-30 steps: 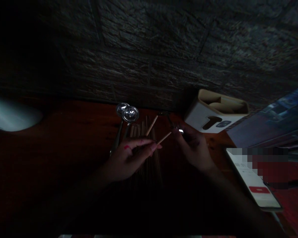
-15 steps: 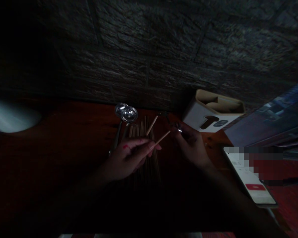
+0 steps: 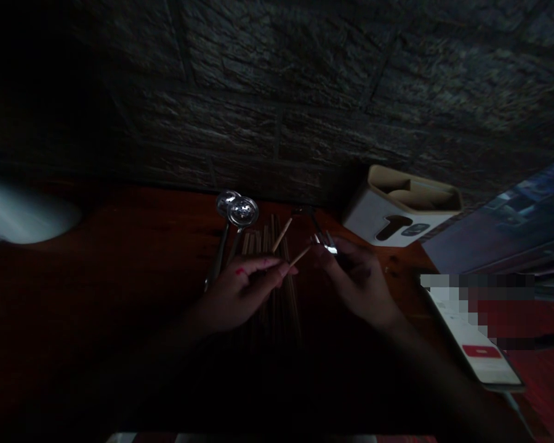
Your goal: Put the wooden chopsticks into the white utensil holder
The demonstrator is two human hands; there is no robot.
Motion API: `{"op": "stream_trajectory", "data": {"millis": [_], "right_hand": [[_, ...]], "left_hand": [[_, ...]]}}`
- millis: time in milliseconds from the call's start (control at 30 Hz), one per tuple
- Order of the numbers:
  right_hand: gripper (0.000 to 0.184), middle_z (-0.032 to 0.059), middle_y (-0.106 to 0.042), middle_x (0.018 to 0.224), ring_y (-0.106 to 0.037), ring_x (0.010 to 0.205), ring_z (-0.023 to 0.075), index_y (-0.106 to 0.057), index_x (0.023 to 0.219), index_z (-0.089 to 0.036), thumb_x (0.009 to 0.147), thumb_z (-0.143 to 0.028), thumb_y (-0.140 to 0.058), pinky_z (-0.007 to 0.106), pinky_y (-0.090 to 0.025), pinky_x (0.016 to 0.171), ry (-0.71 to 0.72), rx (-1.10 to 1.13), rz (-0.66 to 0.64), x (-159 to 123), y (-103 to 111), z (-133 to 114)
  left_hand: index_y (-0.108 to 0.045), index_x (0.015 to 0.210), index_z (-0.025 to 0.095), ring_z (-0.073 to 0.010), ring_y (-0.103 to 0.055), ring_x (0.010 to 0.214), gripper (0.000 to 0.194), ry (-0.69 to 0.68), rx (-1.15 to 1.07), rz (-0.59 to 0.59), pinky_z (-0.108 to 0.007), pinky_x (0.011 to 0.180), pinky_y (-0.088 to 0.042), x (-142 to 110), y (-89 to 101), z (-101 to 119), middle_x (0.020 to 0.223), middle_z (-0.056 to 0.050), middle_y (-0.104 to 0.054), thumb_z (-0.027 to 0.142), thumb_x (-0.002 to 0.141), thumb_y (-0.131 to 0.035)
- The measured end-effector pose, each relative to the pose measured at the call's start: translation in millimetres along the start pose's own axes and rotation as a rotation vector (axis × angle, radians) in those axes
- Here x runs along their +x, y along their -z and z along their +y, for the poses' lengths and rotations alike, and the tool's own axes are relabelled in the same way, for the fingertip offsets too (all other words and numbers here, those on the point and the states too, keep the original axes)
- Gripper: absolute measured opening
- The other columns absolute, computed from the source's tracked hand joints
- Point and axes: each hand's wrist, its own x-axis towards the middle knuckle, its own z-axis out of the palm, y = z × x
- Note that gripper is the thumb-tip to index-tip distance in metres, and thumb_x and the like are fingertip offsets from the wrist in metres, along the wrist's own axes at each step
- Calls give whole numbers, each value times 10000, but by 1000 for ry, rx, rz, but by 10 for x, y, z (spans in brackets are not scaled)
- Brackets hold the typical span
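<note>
My left hand (image 3: 242, 289) is closed on chopsticks (image 3: 300, 256); one pale tip points to the right from between thumb and fingers. Another chopstick (image 3: 282, 234) sticks up past the fingers, and whether the hand grips it too I cannot tell. Under and behind this hand, several chopsticks (image 3: 250, 244) lie side by side on the wooden table (image 3: 120, 246). My right hand (image 3: 362, 280) pinches a shiny fork-like metal utensil (image 3: 331, 250), largely hidden by fingers and darkness. Its bright end is close to the tip of the held chopstick.
Two slotted metal ladles (image 3: 242, 212) lie left of the chopsticks. A white-and-tan utensil holder (image 3: 404, 209) stands against the brick wall (image 3: 277, 92) at right. Nearer me on that side is a lit phone (image 3: 475, 332). At far left sits a pale rounded object (image 3: 28, 212).
The metal utensil in my right hand shows more of its bright end now. My left hand has turned slightly, and its chopstick tip has dropped a little. The view has shifted slightly.
</note>
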Motion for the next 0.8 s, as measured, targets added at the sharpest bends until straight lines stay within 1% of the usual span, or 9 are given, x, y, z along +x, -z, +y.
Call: {"op": "stream_trajectory", "data": {"millis": [100, 167, 267, 333, 433, 533, 600, 700, 800], "right_hand": [[188, 36, -714, 868, -649, 766, 158, -704, 989, -202, 912, -321, -581, 277, -512, 687, 29, -55, 0, 13, 8, 31], [197, 43, -707, 853, -642, 761, 161, -698, 969, -185, 914, -327, -573, 281, -501, 690, 48, -110, 29, 32, 38, 54], [236, 32, -654, 723, -586, 647, 140, -678, 861, -160, 913, -362, -566, 262, -460, 591, 19, -190, 131, 92, 138, 98], [254, 24, -627, 682, -557, 613, 128, -664, 822, -160, 909, -380, -571, 245, -435, 542, -20, -167, 168, 128, 204, 115], [238, 31, -659, 739, -584, 643, 130, -691, 923, -174, 901, -387, -587, 235, -451, 534, -48, -50, 122, 116, 212, 83], [265, 25, -686, 768, -584, 601, 121, -702, 1072, -203, 902, -374, -592, 233, -458, 504, -33, 2, -4, 28, 109, 1], [269, 17, -698, 788, -575, 576, 113, -696, 1118, -230, 908, -357, -585, 230, -456, 492, -12, 1, -50, -26, 37, -42], [233, 21, -711, 836, -614, 652, 132, -710, 1078, -242, 910, -341, -583, 245, -490, 563, 20, -31, -18, -29, 12, -28], [226, 39, -691, 800, -617, 699, 151, -721, 964, -187, 900, -361, -591, 255, -484, 593, -2, -121, 56, 55, 100, 84]], "left_hand": [[-704, 1060, 156, -75, -379, 455, 392, 34, -27, -2, -173, 388, -265, 19, -27, -21, 553, 56, -431, 466, 929, -504], [-699, 1053, 152, -73, -375, 454, 384, 46, -78, -27, -172, 382, -258, 24, -35, -12, 562, 55, -425, 458, 929, -502], [-684, 1055, 149, -62, -333, 423, 390, 40, -161, -41, -173, 367, -241, 14, -26, 30, 556, 65, -396, 463, 931, -490], [-679, 1045, 149, -58, -318, 413, 388, 32, -183, -25, -174, 363, -240, 6, -11, 54, 552, 70, -384, 467, 930, -489], [-679, 1040, 153, -61, -321, 413, 382, 35, -183, -25, -177, 368, -247, 5, 10, 54, 534, 76, -377, 472, 926, -503], [-678, 1066, 160, -63, -326, 412, 394, 44, -171, -42, -177, 377, -254, 12, 21, 27, 513, 82, -378, 488, 926, -511], [-680, 1063, 162, -63, -324, 411, 391, 35, -158, -36, -176, 377, -252, 14, 23, 11, 506, 84, -378, 489, 927, -515], [-686, 1054, 164, -65, -326, 416, 383, 20, -133, -29, -176, 377, -242, 2, 20, -1, 502, 82, -379, 483, 931, -513], [-691, 1056, 165, -67, -327, 423, 382, 21, -135, -36, -183, 381, -245, -23, 17, 0, 516, 77, -383, 483, 924, -525]]}}
